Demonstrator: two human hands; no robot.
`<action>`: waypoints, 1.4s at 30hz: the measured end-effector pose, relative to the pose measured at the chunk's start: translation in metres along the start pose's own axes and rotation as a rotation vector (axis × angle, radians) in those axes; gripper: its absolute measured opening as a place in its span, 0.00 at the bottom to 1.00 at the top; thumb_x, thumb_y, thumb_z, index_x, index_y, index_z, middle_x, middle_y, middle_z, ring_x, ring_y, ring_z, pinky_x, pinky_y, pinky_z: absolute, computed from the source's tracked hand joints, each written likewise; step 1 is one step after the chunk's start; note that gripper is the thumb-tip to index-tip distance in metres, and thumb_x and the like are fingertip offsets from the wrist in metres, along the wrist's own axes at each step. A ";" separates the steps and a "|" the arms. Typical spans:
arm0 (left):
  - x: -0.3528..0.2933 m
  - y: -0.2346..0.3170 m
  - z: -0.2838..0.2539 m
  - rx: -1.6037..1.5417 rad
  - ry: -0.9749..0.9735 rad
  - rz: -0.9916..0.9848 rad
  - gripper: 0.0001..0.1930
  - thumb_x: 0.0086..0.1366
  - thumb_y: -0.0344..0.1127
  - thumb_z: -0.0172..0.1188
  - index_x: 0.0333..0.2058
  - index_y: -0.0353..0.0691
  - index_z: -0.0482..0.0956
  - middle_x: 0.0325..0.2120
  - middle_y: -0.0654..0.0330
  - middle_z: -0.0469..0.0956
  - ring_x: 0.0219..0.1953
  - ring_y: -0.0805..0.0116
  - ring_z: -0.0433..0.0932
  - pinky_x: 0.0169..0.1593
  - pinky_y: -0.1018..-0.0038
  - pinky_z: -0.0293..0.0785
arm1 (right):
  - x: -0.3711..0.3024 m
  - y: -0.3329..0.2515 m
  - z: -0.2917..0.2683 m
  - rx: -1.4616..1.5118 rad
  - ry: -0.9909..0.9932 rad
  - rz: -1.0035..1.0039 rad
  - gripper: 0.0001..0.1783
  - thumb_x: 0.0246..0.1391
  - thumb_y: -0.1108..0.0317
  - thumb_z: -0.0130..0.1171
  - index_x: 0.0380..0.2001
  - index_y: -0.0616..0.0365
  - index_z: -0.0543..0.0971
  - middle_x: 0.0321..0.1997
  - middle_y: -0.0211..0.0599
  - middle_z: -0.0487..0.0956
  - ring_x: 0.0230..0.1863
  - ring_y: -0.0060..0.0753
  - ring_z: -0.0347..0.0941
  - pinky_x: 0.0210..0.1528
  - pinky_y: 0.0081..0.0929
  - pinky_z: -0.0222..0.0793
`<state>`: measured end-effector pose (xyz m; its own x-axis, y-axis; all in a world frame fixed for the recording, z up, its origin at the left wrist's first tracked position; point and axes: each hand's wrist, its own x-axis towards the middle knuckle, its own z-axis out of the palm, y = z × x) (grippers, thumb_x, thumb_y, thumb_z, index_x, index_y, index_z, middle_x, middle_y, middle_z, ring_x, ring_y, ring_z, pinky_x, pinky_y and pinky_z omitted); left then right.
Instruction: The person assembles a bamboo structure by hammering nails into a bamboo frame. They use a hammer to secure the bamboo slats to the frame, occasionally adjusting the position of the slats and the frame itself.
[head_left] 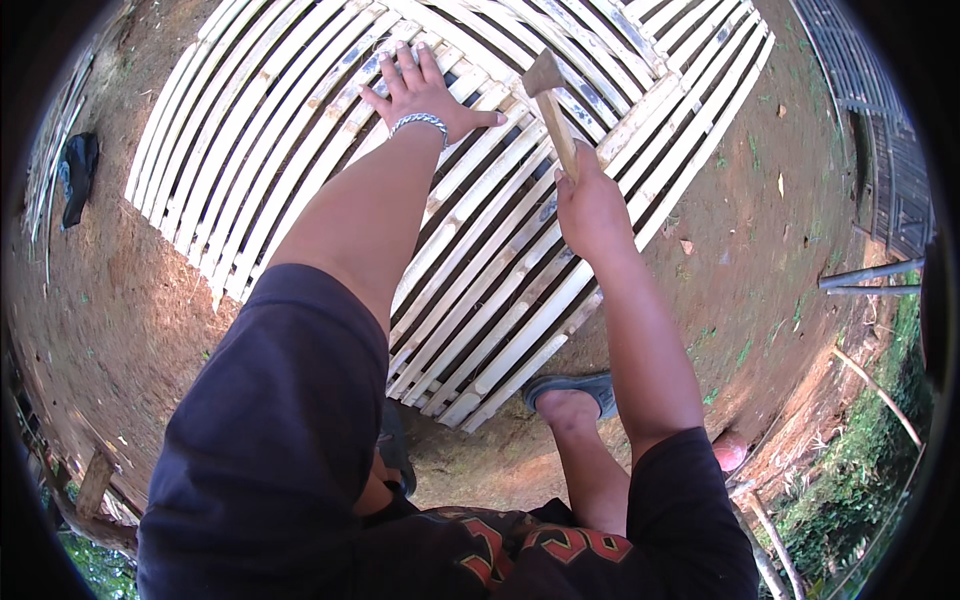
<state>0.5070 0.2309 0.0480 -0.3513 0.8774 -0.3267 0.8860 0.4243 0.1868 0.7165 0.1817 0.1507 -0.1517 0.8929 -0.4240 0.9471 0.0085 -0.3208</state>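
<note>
At the far left a dark cloth (78,172) lies on the bare brown dirt ground (130,320), well apart from everything else. Beside it a large panel of pale bamboo slats (300,130) lies flat on the ground, its slats running in long parallel rows with a few cross slats over them.

The left hand (420,92) rests palm down on the panel near its upper middle, fingers spread and pressed flat against the slats, thumb out to the right. A silver bracelet (420,122) circles the wrist. The left arm stretches out nearly straight from a dark sleeve (270,420).

Just to the right, the right hand (590,205) is closed in a fist around the lower end of a wooden handle. It holds a hammer (552,105) upright above the panel, the metal head at the top, close to the left thumb but not touching it. The right forearm rises from the lower edge, elbow bent.

Below the panel's near corner a foot in a grey sandal (572,392) stands on the dirt. At the far right, grass (860,470) and loose bamboo poles (870,275) edge the yard.
</note>
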 end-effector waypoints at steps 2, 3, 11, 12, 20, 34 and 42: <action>-0.001 0.001 0.001 -0.014 0.022 -0.006 0.79 0.38 0.84 0.68 0.79 0.43 0.41 0.80 0.49 0.38 0.81 0.46 0.31 0.75 0.33 0.30 | 0.000 -0.008 0.000 0.096 0.092 -0.050 0.23 0.69 0.67 0.51 0.64 0.59 0.65 0.46 0.66 0.82 0.48 0.70 0.79 0.52 0.59 0.73; 0.000 0.001 0.001 -0.018 0.012 -0.005 0.79 0.38 0.85 0.68 0.79 0.43 0.41 0.80 0.49 0.37 0.81 0.46 0.30 0.75 0.33 0.29 | 0.002 -0.012 0.000 0.166 0.125 -0.088 0.24 0.69 0.67 0.51 0.64 0.61 0.65 0.46 0.68 0.81 0.49 0.72 0.78 0.52 0.60 0.72; 0.011 -0.028 0.019 0.024 0.164 0.045 0.41 0.74 0.65 0.41 0.79 0.54 0.46 0.80 0.59 0.41 0.81 0.50 0.33 0.76 0.34 0.28 | 0.025 -0.038 0.006 0.257 0.219 -0.167 0.24 0.71 0.64 0.50 0.65 0.61 0.66 0.48 0.66 0.81 0.50 0.71 0.78 0.53 0.59 0.72; 0.010 -0.027 0.019 0.021 0.175 0.037 0.41 0.74 0.66 0.42 0.79 0.55 0.46 0.80 0.59 0.41 0.81 0.50 0.33 0.76 0.34 0.28 | 0.029 -0.039 0.008 0.280 0.255 -0.194 0.24 0.71 0.64 0.50 0.65 0.61 0.65 0.47 0.65 0.81 0.50 0.71 0.78 0.52 0.58 0.72; 0.005 -0.022 0.012 0.045 0.086 0.018 0.41 0.75 0.64 0.41 0.79 0.57 0.44 0.81 0.59 0.38 0.81 0.49 0.30 0.76 0.34 0.27 | 0.042 -0.034 0.019 -0.071 -0.028 -0.065 0.17 0.70 0.65 0.52 0.57 0.60 0.68 0.43 0.60 0.83 0.47 0.67 0.80 0.51 0.58 0.74; 0.008 -0.025 0.009 0.008 0.093 0.016 0.39 0.75 0.63 0.40 0.79 0.58 0.44 0.81 0.60 0.38 0.81 0.50 0.30 0.76 0.34 0.28 | 0.064 -0.087 -0.054 -0.557 -0.142 -0.298 0.13 0.69 0.69 0.48 0.53 0.59 0.73 0.44 0.52 0.84 0.48 0.55 0.82 0.51 0.50 0.77; 0.005 -0.021 0.007 -0.015 0.059 0.021 0.39 0.76 0.62 0.40 0.79 0.58 0.43 0.81 0.61 0.36 0.81 0.50 0.30 0.76 0.34 0.28 | 0.062 -0.081 -0.051 -0.564 -0.162 -0.234 0.14 0.72 0.64 0.48 0.54 0.59 0.71 0.45 0.53 0.84 0.48 0.57 0.82 0.52 0.54 0.76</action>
<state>0.4882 0.2250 0.0362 -0.3499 0.8977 -0.2678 0.8891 0.4082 0.2069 0.6449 0.2594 0.1940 -0.3722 0.7592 -0.5339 0.8803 0.4711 0.0562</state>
